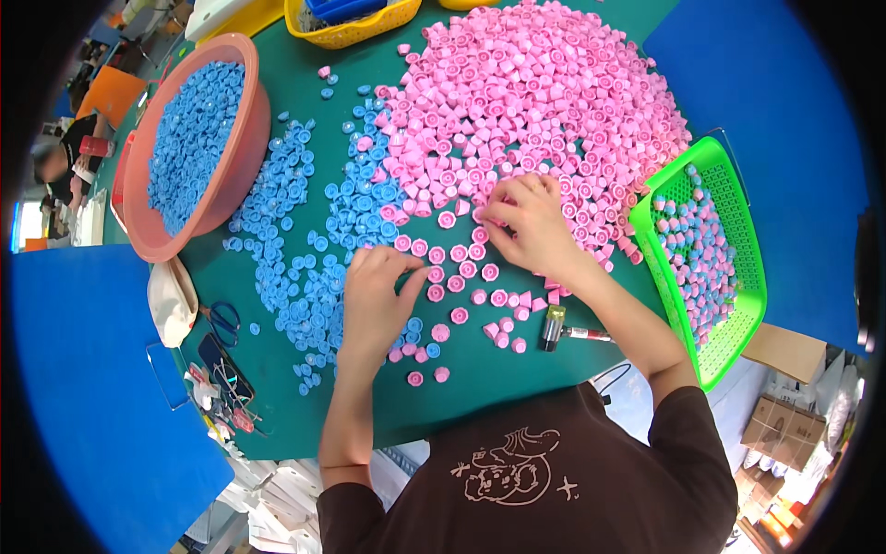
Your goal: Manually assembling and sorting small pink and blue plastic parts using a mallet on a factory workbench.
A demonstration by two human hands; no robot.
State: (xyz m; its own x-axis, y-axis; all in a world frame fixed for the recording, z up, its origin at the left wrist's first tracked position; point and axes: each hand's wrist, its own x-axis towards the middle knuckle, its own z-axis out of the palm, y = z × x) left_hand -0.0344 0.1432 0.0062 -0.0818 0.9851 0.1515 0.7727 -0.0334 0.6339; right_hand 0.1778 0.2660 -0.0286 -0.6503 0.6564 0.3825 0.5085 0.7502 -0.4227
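Observation:
My left hand (378, 295) is over the edge of the blue pieces. Its fingers are curled with thumb and forefinger close together, beside several loose pink cups (437, 254) standing rim-up; anything inside the grip is hidden. At the near side of the pink heap (544, 83), my right hand (532, 226) pinches a small pink plastic cup (479, 213) at its fingertips. The pink cups have scalloped rims. Small round blue plastic caps (314, 295) lie scattered to the left of my left hand and between the two colours.
A pink basin (258, 138) full of blue caps stands tilted at the left. To the right is a green basket (706, 365) holding pink-and-blue pieces. A small hammer (553, 329), scissors (221, 319) and a phone (224, 366) lie on the green table (503, 369). Another person (78, 152) is far left.

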